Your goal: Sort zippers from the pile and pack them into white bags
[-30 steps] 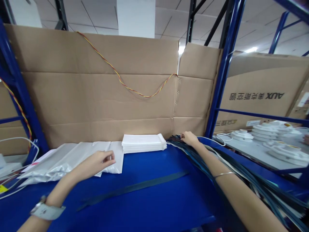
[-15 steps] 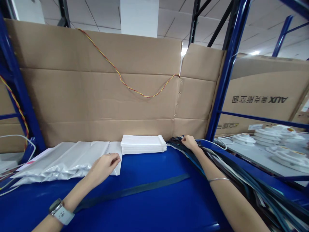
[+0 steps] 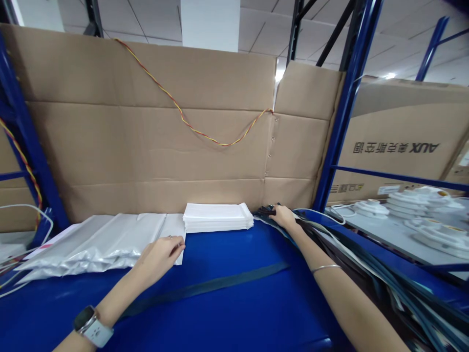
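My right hand [image 3: 286, 218] is closed at the far end of a long bundle of flat strips [image 3: 351, 264], its fingers gripping a dark strip end. These strips are dark blue, brown-black and white, and run along the right side toward me under my forearm. A single dark blue strip [image 3: 208, 287] lies stretched across the blue table in front. My left hand [image 3: 161, 256] hovers by the right end of the white plastic packets [image 3: 106, 242], fingers curled in and nothing visible in them. Beyond it, against the cardboard, sits a stack of white flat packs [image 3: 218, 218].
A cardboard wall [image 3: 157, 146] with a red-yellow twisted wire [image 3: 179, 108] stands behind the blue table [image 3: 227, 322]. Blue rack posts [image 3: 339, 117] frame both sides. White round parts [image 3: 421, 205] rest on a grey surface at the right, before a large carton [image 3: 403, 122].
My right hand has shifted slightly left and down at the strip ends, and a dark strip end now shows at its fingers. My left hand has moved slightly right and down.
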Demonstrator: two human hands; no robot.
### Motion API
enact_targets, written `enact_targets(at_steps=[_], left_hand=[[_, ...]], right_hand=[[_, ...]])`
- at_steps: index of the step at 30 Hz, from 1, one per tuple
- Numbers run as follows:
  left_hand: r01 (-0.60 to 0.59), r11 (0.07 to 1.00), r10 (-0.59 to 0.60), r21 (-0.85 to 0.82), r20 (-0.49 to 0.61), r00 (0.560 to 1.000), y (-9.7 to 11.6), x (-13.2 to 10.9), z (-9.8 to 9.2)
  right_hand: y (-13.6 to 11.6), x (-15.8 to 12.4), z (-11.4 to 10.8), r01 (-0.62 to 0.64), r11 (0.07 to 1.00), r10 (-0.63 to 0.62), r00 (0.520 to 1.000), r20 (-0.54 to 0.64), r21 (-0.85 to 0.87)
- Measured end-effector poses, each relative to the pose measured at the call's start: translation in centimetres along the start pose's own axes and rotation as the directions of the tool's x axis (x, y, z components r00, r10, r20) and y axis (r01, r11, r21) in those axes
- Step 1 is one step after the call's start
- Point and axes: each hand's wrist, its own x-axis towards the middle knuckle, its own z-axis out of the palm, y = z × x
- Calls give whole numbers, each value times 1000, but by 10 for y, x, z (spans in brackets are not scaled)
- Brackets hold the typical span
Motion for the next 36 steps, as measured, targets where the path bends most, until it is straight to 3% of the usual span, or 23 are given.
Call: enact_targets(at_steps=[7, 14, 27, 36], left_hand=[[-3, 1000, 3, 13, 0, 1000, 1, -1, -1], [-9, 1000, 8, 22, 13, 1000, 3, -2, -2], [-25, 999, 24, 30, 24, 999, 1, -3, 1], [-37, 998, 35, 49, 35, 999, 0, -4, 2]], right_hand=[[7, 6, 1, -11, 999, 12, 999, -32, 49], [25, 18, -18, -91, 989, 104, 989, -107, 116], [8, 3, -6, -131, 989, 130, 991, 22, 74], [10, -2, -29, -116, 931, 101, 993, 61, 347]])
